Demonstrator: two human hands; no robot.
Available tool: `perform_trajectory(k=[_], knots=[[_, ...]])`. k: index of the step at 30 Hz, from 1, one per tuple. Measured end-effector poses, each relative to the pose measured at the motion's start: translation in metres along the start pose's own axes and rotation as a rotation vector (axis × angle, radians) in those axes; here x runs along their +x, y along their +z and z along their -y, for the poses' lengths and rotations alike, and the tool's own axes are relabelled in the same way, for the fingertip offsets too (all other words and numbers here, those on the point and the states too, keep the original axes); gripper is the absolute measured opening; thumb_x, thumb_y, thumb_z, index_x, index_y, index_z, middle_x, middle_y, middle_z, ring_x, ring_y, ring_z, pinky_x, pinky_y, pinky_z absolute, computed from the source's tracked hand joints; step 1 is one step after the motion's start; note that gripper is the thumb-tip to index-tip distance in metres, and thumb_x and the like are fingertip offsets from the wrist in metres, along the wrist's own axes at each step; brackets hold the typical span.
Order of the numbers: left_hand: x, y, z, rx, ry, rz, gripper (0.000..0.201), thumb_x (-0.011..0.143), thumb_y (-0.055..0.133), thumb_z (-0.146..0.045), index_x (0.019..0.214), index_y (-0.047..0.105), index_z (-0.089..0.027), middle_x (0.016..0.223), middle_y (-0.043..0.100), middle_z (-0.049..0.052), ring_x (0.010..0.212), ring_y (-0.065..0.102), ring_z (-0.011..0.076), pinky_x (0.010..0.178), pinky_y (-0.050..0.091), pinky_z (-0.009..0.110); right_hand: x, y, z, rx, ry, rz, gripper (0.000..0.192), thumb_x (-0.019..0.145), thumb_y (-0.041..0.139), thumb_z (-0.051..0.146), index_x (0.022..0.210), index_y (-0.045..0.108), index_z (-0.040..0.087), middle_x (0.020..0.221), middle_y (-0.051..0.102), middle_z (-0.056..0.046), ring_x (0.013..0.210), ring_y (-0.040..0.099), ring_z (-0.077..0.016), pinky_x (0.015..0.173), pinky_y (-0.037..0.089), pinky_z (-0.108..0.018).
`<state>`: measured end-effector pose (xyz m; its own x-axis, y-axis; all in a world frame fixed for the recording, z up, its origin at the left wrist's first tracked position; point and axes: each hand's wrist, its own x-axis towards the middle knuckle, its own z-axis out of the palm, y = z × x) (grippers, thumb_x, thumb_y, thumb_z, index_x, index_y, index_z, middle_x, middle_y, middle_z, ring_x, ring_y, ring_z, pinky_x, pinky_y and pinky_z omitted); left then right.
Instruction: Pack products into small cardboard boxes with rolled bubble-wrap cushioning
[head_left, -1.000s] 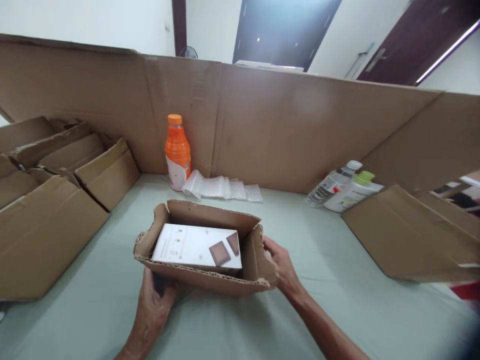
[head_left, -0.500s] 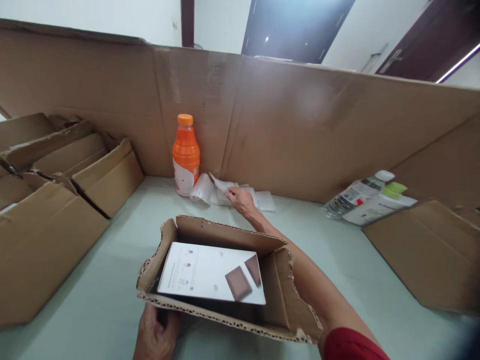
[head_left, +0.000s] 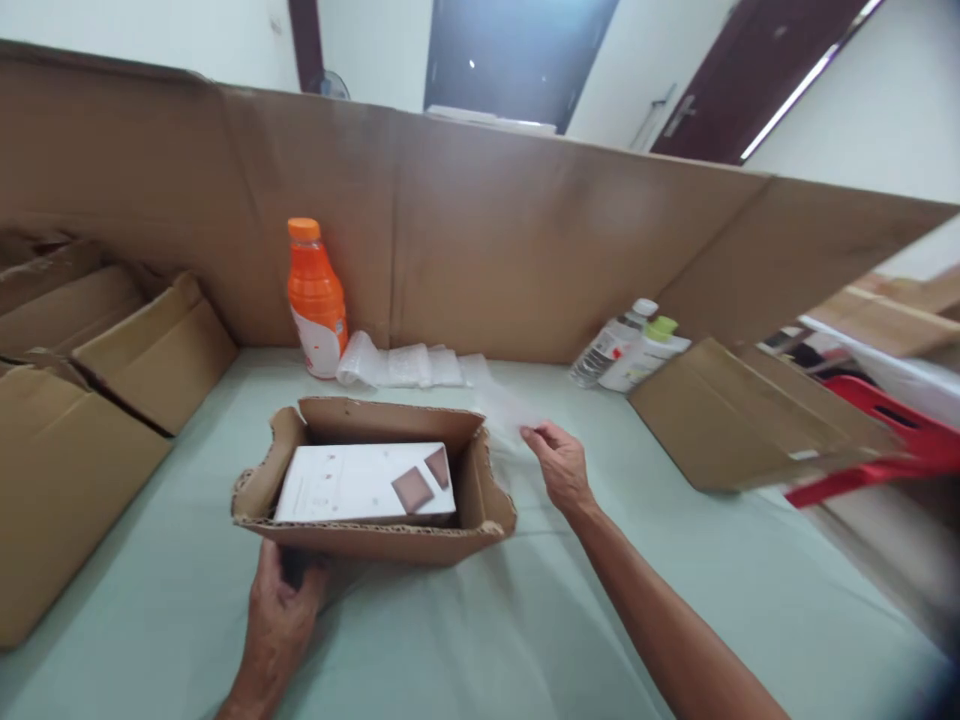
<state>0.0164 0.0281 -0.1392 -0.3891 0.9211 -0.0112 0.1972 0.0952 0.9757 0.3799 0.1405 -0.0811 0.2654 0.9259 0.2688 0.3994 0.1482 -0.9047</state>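
Packing a small carton on the desk, padding in hand

You stand at the pale green desk (head_left: 525, 620), walled by tall corrugated cardboard (head_left: 480, 230). Your left hand (head_left: 281, 610) grips the near wall of the rough-edged carton (head_left: 480, 500), where a flat white box (head_left: 360, 482) lies. Your right hand (head_left: 559, 462) pinches a thin, clear plastic piece (head_left: 510, 410) just right of the carton; by my reckoning it next needs lowering in beside the box. The bubble wrap strip (head_left: 405, 365) lies by the orange bottle (head_left: 315, 300).
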Motion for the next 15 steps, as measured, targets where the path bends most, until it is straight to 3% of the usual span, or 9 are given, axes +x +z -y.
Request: perform_trajectory(k=[2, 5, 9, 12, 15], knots=[[0.000, 0.000, -0.004, -0.002, 0.004, -0.007, 0.056, 0.067, 0.070, -0.042, 0.116, 0.057, -0.018, 0.099, 0.067, 0.007, 0.094, 0.065, 0.0259, 0.086, 0.054, 0.038, -0.028, -0.024, 0.001, 0.020, 0.064, 0.130, 0.032, 0.075, 0.071, 0.050, 0.073, 0.072, 0.018, 0.081, 0.069, -0.004, 0.081, 0.062, -0.0198, 0.079, 0.049, -0.031], [0.000, 0.000, -0.008, 0.003, 0.018, -0.021, 0.053, 0.066, 0.070, -0.043, 0.111, 0.056, -0.019, 0.098, 0.066, 0.006, 0.093, 0.063, 0.0252, 0.084, 0.052, 0.038, -0.050, -0.042, 0.001, 0.081, 0.166, 0.264, 0.031, 0.072, 0.076, 0.049, 0.070, 0.073, 0.018, 0.085, 0.072, -0.006, 0.082, 0.064, -0.0205, 0.082, 0.051, -0.033], [-0.002, 0.000, -0.010, 0.040, 0.035, -0.016, 0.049, 0.067, 0.069, -0.044, 0.107, 0.056, -0.019, 0.092, 0.065, 0.004, 0.085, 0.061, 0.0232, 0.074, 0.050, 0.034, -0.043, -0.042, -0.016, 0.099, 0.188, 0.145, 0.039, 0.079, 0.063, 0.055, 0.084, 0.074, 0.018, 0.084, 0.072, -0.006, 0.074, 0.062, -0.0184, 0.071, 0.054, -0.033], [-0.003, 0.001, -0.009, 0.033, 0.063, -0.020, 0.047, 0.068, 0.068, -0.045, 0.105, 0.055, -0.019, 0.089, 0.064, 0.004, 0.082, 0.061, 0.0222, 0.072, 0.050, 0.032, -0.017, -0.033, -0.033, 0.030, 0.151, 0.063, 0.040, 0.076, 0.060, 0.055, 0.081, 0.073, 0.018, 0.076, 0.070, -0.005, 0.067, 0.060, -0.0180, 0.063, 0.052, -0.032], [-0.003, 0.001, -0.004, 0.022, 0.075, -0.028, 0.049, 0.069, 0.068, -0.046, 0.107, 0.056, -0.019, 0.092, 0.065, 0.004, 0.082, 0.061, 0.0224, 0.072, 0.050, 0.032, 0.009, -0.032, -0.043, -0.105, 0.077, -0.062, 0.038, 0.072, 0.061, 0.050, 0.087, 0.072, 0.018, 0.085, 0.071, -0.008, 0.075, 0.062, -0.0220, 0.072, 0.053, -0.039]])
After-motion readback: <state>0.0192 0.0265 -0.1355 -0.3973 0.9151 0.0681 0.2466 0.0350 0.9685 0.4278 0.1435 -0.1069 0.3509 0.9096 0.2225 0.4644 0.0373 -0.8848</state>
